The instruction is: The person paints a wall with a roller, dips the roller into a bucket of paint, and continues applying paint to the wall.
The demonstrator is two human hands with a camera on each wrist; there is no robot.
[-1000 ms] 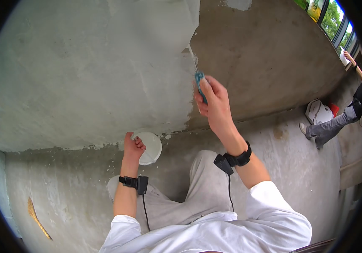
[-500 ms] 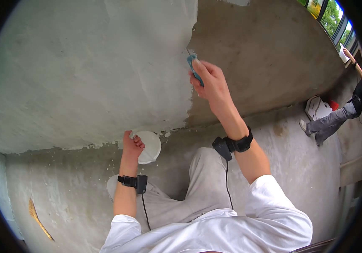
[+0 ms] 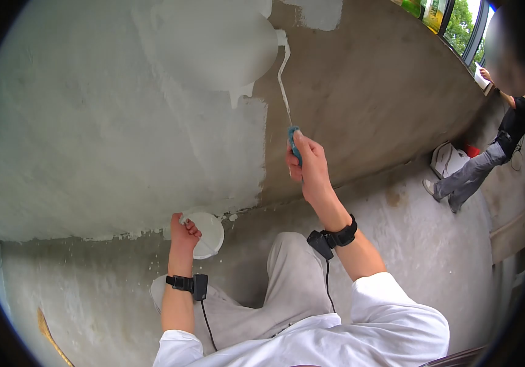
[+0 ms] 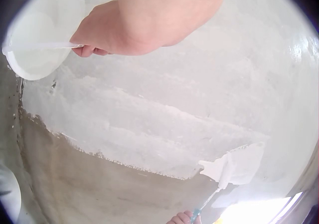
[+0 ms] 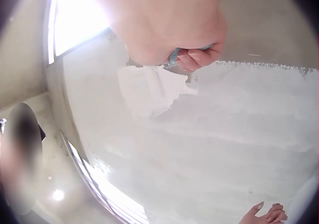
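My right hand (image 3: 313, 171) grips the blue handle of a paint roller (image 3: 285, 85), raised against the wall. Its white frame bends upward from the grip. In the left wrist view the white roller sleeve (image 4: 226, 174) lies on a patch of thick white paint (image 4: 247, 165). My left hand (image 3: 184, 234) is low by the foot of the wall, fingers curled round the thin carrying handle (image 4: 42, 45) of a white bucket (image 3: 212, 231). Pale liquid shows inside the bucket. The wall has light paint (image 3: 122, 134) on the left and bare brown plaster (image 3: 360, 98) on the right.
A brush or whisk broom (image 3: 45, 327) lies on the floor at lower left. Another person (image 3: 501, 140) stands at the right by the windows (image 3: 458, 27), near a white box (image 3: 449, 160). Paint drops speckle the floor along the wall's base.
The head view has tilted up, showing more of the upper wall and a thick white patch. My right hand now appears lower, with more of the roller's frame showing. My left hand keeps its hold.
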